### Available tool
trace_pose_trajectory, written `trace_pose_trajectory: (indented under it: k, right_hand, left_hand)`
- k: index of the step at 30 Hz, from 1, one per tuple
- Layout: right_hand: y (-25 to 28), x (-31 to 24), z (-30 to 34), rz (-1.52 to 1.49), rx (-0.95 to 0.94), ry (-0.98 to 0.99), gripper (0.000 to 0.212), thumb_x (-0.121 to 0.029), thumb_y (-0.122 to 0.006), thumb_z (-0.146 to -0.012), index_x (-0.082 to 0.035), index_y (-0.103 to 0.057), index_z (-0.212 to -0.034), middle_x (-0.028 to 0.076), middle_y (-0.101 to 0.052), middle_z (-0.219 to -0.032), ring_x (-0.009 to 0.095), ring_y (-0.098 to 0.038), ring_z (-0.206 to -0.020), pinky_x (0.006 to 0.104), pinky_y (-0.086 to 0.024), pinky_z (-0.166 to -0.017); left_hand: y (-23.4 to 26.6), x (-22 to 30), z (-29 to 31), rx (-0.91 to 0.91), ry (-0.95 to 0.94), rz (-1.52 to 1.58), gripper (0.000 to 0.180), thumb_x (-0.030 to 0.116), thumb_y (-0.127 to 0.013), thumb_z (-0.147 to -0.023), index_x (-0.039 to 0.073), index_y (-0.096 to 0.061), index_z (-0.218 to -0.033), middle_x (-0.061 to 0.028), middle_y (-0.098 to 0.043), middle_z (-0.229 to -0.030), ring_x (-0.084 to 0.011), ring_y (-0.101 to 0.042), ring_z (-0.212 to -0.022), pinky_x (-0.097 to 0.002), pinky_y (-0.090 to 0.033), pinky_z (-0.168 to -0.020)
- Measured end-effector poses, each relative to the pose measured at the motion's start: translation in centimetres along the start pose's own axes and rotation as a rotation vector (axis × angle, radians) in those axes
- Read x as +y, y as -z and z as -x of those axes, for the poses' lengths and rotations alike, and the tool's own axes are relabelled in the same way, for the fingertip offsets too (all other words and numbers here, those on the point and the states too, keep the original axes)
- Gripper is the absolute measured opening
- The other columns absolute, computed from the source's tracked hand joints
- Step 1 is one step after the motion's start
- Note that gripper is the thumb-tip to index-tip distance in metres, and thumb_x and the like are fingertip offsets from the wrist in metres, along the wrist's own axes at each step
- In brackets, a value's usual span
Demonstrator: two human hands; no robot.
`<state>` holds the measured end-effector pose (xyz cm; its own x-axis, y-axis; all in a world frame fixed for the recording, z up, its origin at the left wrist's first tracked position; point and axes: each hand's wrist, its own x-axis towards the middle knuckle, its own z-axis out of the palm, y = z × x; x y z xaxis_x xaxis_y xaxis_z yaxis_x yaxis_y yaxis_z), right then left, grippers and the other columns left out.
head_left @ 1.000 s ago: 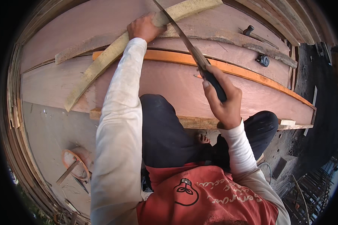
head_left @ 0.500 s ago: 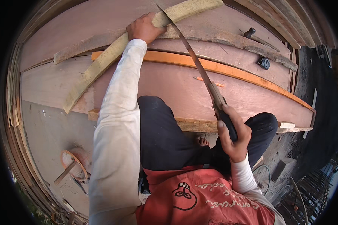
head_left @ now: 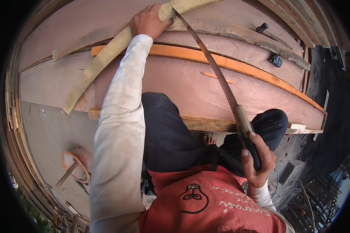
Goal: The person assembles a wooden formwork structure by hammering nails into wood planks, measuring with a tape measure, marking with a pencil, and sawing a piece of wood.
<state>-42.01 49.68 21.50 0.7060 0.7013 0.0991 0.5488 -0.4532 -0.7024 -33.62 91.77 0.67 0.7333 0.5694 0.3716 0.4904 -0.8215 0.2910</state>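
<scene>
My right hand (head_left: 260, 157) is closed around the dark handle of a handsaw (head_left: 217, 73). Its long blade reaches up and left, and the tip lies at the pale wooden board (head_left: 99, 64), just right of my left hand. With fingers wrapped over that board, my left hand (head_left: 147, 22) grips it near its upper part. The pale board slants across a rough-edged plank (head_left: 221, 28) and an orange wooden strip (head_left: 182, 54). Below the strip, an orange pencil (head_left: 217, 77) rests on the reddish plywood (head_left: 175, 83), left of the blade.
A hammer (head_left: 274, 35) and a small dark tape measure (head_left: 276, 60) lie at the right of the plywood. Stacked planks (head_left: 289, 21) stand along the far right. An orange-rimmed bucket (head_left: 78, 165) with a stick sits on the floor at lower left. My knees are against the plywood's near edge.
My right hand has drawn the saw back, down and to the right, so the blade's tip is now at the board. My left hand keeps its grip on the board.
</scene>
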Motion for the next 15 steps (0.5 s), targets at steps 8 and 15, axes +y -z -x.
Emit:
trace_pose_trajectory:
  k: [8,15]
  right_hand:
    - [-7.6,4.2,-15.2,-0.171,0.057,0.003,0.040,-0.005,-0.073,-0.089,-0.002,-0.065,-0.128,0.022,-0.075,-0.100,0.027,-0.077,-0.082,0.0354,-0.058,-0.076]
    - [0.5,1.0,0.7,-0.040,-0.047,0.009,0.048,0.007,-0.063,-0.083,0.007,-0.061,-0.131,0.029,-0.073,-0.116,0.038,-0.074,-0.109,0.0368,-0.057,-0.096]
  left_hand:
    - [-1.3,2.1,-1.0,-0.124,0.073,0.088,0.062,0.057,-0.081,-0.072,0.023,-0.072,-0.123,-0.0091,-0.075,-0.114,-0.0307,-0.071,-0.107,-0.0449,-0.054,-0.093]
    - [2.8,0.9,-1.4,-0.184,0.158,0.137,0.045,0.047,-0.079,-0.073,0.019,-0.076,-0.108,-0.0144,-0.076,-0.109,-0.0368,-0.071,-0.104,-0.0503,-0.055,-0.092]
